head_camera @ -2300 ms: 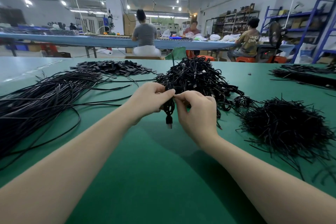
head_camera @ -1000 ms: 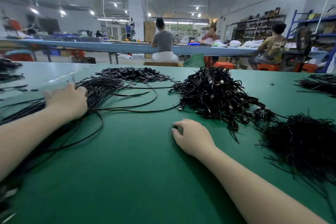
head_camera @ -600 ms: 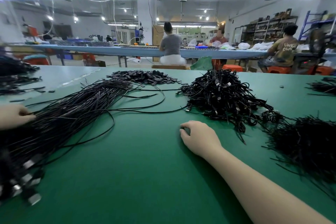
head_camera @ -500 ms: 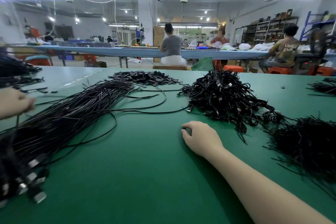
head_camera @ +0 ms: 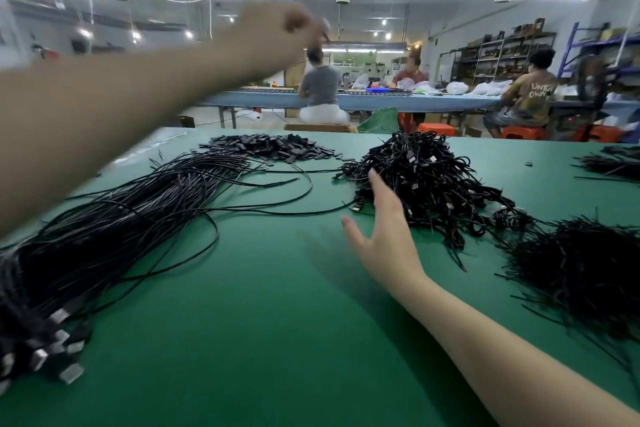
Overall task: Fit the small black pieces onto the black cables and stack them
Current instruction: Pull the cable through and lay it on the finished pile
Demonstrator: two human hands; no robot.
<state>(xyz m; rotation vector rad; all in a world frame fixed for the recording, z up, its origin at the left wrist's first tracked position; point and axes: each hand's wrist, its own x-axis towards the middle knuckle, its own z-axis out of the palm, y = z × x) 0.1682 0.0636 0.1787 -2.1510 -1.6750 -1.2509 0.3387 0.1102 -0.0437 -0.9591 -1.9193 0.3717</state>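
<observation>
The long cable bundle [head_camera: 114,236] runs from the bench's [head_camera: 277,340] near-left edge toward its far middle, while the raised, blurred left hand [head_camera: 277,31] pinches something dark and the right hand [head_camera: 384,236] hovers spread.

1. A green bench [head_camera: 277,340] is seen spread across the foreground.
2. A long blue table [head_camera: 381,102] is set behind it.
3. Three seated people are seen there, one in a grey shirt [head_camera: 320,85].
4. Orange stools [head_camera: 519,132] are placed beneath.
5. Shelving [head_camera: 502,55] is stood along the right wall.
</observation>
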